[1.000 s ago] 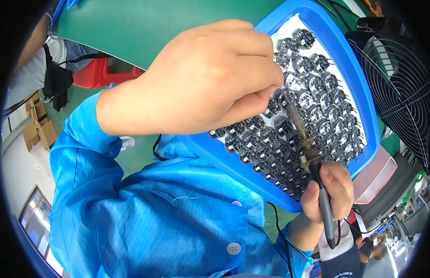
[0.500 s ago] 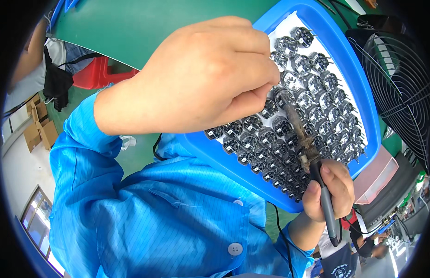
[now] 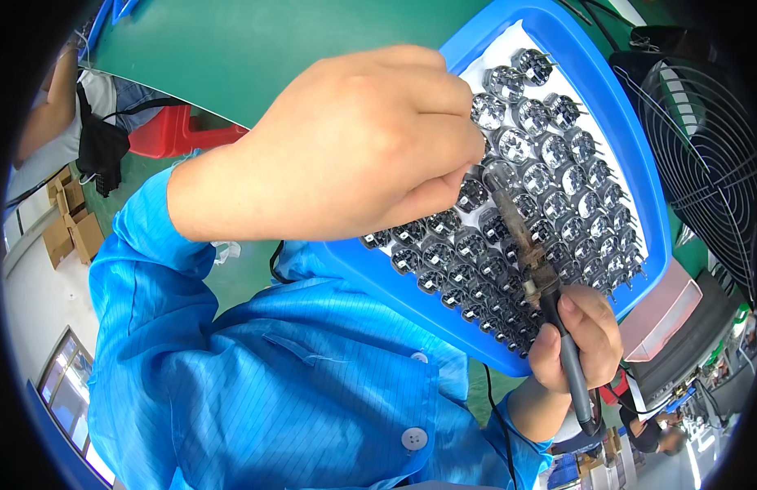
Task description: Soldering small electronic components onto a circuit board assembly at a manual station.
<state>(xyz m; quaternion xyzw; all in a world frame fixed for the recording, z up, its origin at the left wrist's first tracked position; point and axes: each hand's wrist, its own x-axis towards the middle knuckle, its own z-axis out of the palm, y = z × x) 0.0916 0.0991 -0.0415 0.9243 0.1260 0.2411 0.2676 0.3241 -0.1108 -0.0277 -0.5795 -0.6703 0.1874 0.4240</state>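
My right hand (image 3: 597,336) grips the dark grey handle of a soldering iron (image 3: 513,216), whose metal barrel points up and left over the parts. Beneath it stand rows of small round clear-and-silver electronic parts (image 3: 514,145), several with thin pins sticking out. They fill a blue tray (image 3: 654,220) with a white lining. Over the tray's left side, my left hand (image 3: 362,135) is closed in a pinch, its back to the view. Its fingertips and whatever they hold are hidden, close to the tip of the iron.
A green tabletop (image 3: 231,57) lies under the tray. To the right stands a black fan (image 3: 697,155) with a wire guard, and below it a pink bin (image 3: 660,318). A red stool (image 3: 170,131), cardboard boxes (image 3: 72,220) and a co-worker's arm (image 3: 48,114) show at left.
My left hand has dropped slightly and shifted a little left. The soldering iron has moved slightly left with my right hand. A person at the lower right has mostly left the view.
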